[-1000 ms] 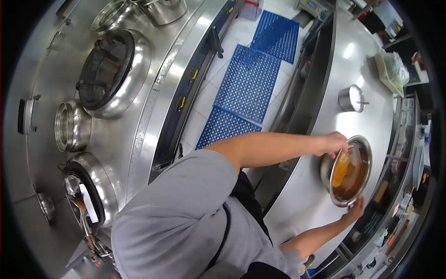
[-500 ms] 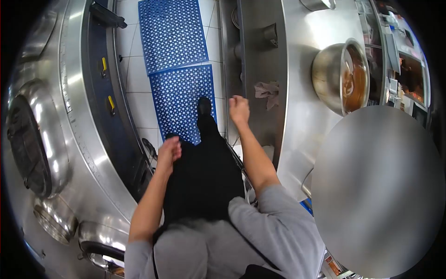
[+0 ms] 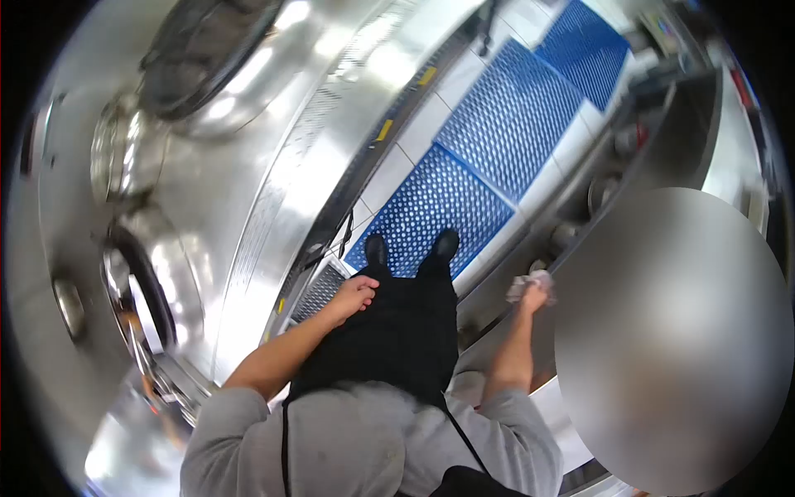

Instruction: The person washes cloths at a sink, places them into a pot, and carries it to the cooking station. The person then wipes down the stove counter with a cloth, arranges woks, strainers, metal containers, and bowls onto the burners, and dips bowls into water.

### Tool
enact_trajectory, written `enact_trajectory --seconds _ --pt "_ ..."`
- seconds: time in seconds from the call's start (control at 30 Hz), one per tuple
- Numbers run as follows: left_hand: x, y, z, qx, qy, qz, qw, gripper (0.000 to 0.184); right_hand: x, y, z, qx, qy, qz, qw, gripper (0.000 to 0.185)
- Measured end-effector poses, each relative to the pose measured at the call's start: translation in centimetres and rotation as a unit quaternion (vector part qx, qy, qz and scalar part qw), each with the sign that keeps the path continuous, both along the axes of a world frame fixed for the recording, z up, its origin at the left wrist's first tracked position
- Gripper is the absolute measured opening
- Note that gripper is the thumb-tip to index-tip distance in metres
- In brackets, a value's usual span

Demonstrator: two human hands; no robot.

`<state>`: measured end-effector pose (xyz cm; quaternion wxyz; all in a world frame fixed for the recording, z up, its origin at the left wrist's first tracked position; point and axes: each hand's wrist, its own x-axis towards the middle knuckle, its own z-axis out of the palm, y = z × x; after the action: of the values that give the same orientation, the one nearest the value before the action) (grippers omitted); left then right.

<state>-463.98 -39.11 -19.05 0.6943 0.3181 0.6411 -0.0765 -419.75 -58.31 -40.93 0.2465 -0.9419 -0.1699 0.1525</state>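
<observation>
My right hand [image 3: 540,291] is closed around a pale crumpled cloth [image 3: 518,289], beside the metal shelving on the right. Part of the cloth sticks out on both sides of the fingers. My left hand [image 3: 354,298] hangs in front of the black apron [image 3: 381,340], near the left counter's edge. Its fingers are loosely curled, and I see nothing in them.
On the left, a steel counter [image 3: 240,195] carries a large pot with a dark cover [image 3: 203,58] and more round steel vessels. Perforated blue mats [image 3: 509,108] lie on white floor tiles between the counters. A blurred oval hides the right side.
My right hand has taken hold of the cloth that lay on the right-hand shelf. The view has turned, so the mats now run diagonally. Both feet show side by side.
</observation>
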Motion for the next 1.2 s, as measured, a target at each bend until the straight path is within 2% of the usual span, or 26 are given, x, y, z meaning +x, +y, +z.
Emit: enact_trajectory --seconds 0.03,0.1,0.17,0.2,0.23,0.3,0.37,0.43,0.5,0.53,0.57,0.6,0.63,0.67,0.7,0.77,0.8,0.87,0.9,0.97,1.0,1.1,1.13,1.17,1.2 --pt "0.6 0.1 1.0 0.035 -0.040 0.005 0.999 0.030 -1.7 2.5 1.4 0.097 0.086 -0.093 0.987 0.027" --pt "0.8 0.1 3.1 0.107 -0.108 0.016 0.988 0.029 -4.5 8.8 4.5 0.213 0.210 0.040 0.953 0.017" --pt "1.0 0.2 5.3 0.182 -0.135 0.027 0.974 0.028 -8.2 15.9 14.1 0.205 0.390 0.108 0.891 0.016" --pt "0.7 0.2 5.3 0.256 -0.159 0.030 0.953 0.027 -9.8 18.9 17.4 0.214 0.402 0.151 0.877 0.015" --pt "0.0 0.4 6.2 0.275 -0.180 0.046 0.943 0.026 -11.3 21.5 20.7 0.223 0.413 0.193 0.862 0.015" --pt "-2.2 0.7 8.2 0.298 -0.193 0.073 0.932 0.026 -15.2 26.4 29.5 0.328 0.445 0.229 0.801 0.017" --pt "-5.1 -0.4 9.7 0.323 -0.192 0.110 0.920 0.026 -17.1 31.2 35.2 0.333 0.316 0.383 0.801 0.015" --pt "-8.8 -2.4 9.8 0.339 -0.183 0.155 0.910 0.026 -20.9 36.3 38.4 0.332 0.121 0.537 0.766 0.020" --pt "-11.8 -4.9 11.1 0.336 -0.155 0.220 0.903 0.026 -24.6 39.4 36.2 0.263 -0.085 0.643 0.714 0.030" --pt "-13.5 -6.8 11.5 0.365 -0.122 0.239 0.891 0.026 -25.9 39.7 31.8 0.220 -0.151 0.697 0.665 0.040" --pt "-14.3 -8.7 11.9 0.390 -0.092 0.259 0.879 0.026 -28.6 37.8 30.2 0.260 -0.248 0.704 0.613 0.043" --pt "-15.9 -9.4 12.1 0.424 -0.063 0.272 0.861 0.026 -31.7 36.3 28.7 0.255 -0.243 0.717 0.602 0.042" --pt "-17.2 -10.6 12.3 0.461 -0.043 0.279 0.842 0.027 -35.0 34.5 27.2 0.288 -0.245 0.741 0.555 0.043" --pt "-17.7 -11.6 13.8 0.494 0.008 0.274 0.825 0.030 -38.3 31.4 27.6 0.280 -0.159 0.771 0.549 0.045" --pt "-18.5 -12.2 15.3 0.521 0.061 0.268 0.808 0.033 -42.3 28.0 28.8 0.250 -0.177 0.799 0.517 0.043" --pt "-19.7 -13.3 14.7 0.630 0.186 0.261 0.708 0.043 -49.7 23.3 28.3 0.304 -0.080 0.844 0.435 0.038" --pt "-20.4 -13.7 15.2 0.633 0.197 0.243 0.708 0.056 -52.8 21.4 28.5 0.311 -0.036 0.866 0.390 0.036" --pt "-21.4 -13.8 14.3 0.657 0.234 0.266 0.665 0.061 -57.8 18.5 30.8 0.193 0.223 0.871 0.392 0.034" --pt "-22.0 -13.9 13.9 0.669 0.245 0.284 0.642 0.062 -59.2 17.7 31.1 0.173 0.245 0.871 0.390 0.036" --pt "-22.6 -14.7 13.8 0.611 0.374 0.247 0.653 0.064 -60.9 16.5 31.4 0.132 0.288 0.864 0.391 0.038" --pt "-23.1 -15.1 13.7 0.575 0.434 0.224 0.656 0.065 -61.4 16.2 31.5 0.056 0.408 0.818 0.400 0.042" --pt "-24.8 -15.8 11.0 0.535 0.454 0.268 0.660 0.064 -61.7 17.4 30.8 0.109 0.448 0.806 0.370 0.045" --pt "-25.3 -15.9 11.1 0.496 0.509 0.224 0.667 0.058 -61.4 18.4 31.6 0.134 0.400 0.829 0.368 0.045" --pt "-26.1 -16.3 11.0 0.494 0.524 0.200 0.664 0.051 -61.0 19.1 32.3 0.151 0.359 0.840 0.378 0.037" --pt "-27.4 -16.8 10.8 0.521 0.499 0.228 0.654 0.044 -60.6 20.0 34.0 0.167 0.323 0.856 0.368 0.035"
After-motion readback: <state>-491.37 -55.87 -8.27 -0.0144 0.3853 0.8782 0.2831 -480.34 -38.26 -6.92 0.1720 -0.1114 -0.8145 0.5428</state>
